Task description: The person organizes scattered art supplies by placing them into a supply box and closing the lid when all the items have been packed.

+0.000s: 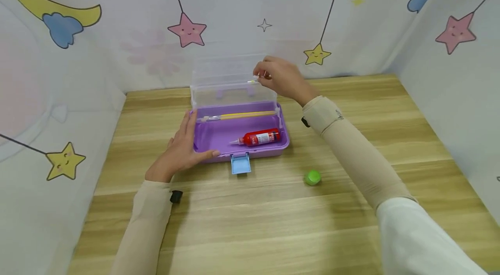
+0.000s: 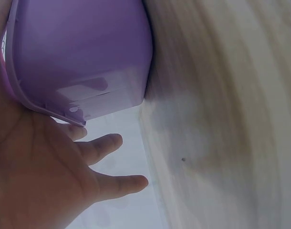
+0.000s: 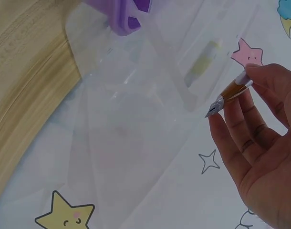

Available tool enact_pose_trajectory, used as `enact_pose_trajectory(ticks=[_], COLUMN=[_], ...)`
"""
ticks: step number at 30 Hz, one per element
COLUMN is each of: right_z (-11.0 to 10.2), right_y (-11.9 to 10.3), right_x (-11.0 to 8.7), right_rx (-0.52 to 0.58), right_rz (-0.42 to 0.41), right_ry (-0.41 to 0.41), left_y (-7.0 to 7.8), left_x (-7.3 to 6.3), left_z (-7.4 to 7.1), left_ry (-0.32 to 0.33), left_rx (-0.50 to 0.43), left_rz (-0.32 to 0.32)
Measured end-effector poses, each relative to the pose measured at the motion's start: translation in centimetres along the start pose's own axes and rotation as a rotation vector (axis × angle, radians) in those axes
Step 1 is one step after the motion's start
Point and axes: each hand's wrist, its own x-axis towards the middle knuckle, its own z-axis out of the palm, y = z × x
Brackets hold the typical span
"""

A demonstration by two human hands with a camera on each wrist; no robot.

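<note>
A purple plastic box (image 1: 218,136) lies on the table with its clear lid (image 1: 230,95) raised at the back. Inside are a paintbrush (image 1: 246,115) along the back and a red bottle with a pointed nozzle (image 1: 261,137) toward the front. My left hand (image 1: 177,149) rests against the box's left end, fingers straight, thumb along the front rim. Above the lid's right side, my right hand (image 1: 281,76) pinches a small pointed object (image 3: 230,94) with a silver tip, amber middle and white end. In the right wrist view, a blurred yellow-and-grey shape (image 3: 202,63) shows at the lid.
A blue latch (image 1: 240,164) hangs open at the box's front. One small green round object (image 1: 312,177) sits on the wooden table (image 1: 250,223), right of the box. White cloth walls (image 1: 234,14) printed with stars and moons stand behind and at both sides.
</note>
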Motion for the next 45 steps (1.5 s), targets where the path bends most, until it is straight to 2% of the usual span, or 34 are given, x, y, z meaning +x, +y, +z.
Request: enact_pose_trajectory(ticks=[5, 11, 17, 20, 24, 34, 40, 45], right_z=[0.4, 0.8, 1.3, 1.7, 2.1, 1.3, 0.9, 0.1], right_y=[-0.5, -0.3, -0.2, 0.0, 0.1, -0.1, 0.3, 1.1], right_x=[1.7, 3.4, 4.2, 4.3, 4.2, 3.4, 2.2, 0.2], right_rx=[0.001, 0.006, -0.004, -0.046, -0.101, -0.126, -0.074, 0.003], right_rz=[-0.015, 0.029, 0.056, 0.057, 0.039, 0.031, 0.022, 0.017], right_ry=[-0.024, -0.075, -0.126, -0.153, -0.162, -0.159, -0.125, -0.057], left_y=[0.0, 0.1, 0.0, 0.0, -0.2, -0.2, -0.1, -0.1], left_x=[-0.2, -0.1, 0.0, -0.1, -0.2, 0.0, 0.0, 0.1], left_z=[0.0, 0.0, 0.2, 0.3, 0.3, 0.3, 0.3, 0.1], left_ry=[0.005, -0.003, 0.003, 0.007, 0.011, 0.013, 0.01, 0.002], left_rx=[0.009, 0.01, 0.007, 0.002, -0.003, 0.001, -0.002, 0.002], left_rz=[0.0, 0.007, 0.017, 0.026, 0.028, 0.035, 0.038, 0.04])
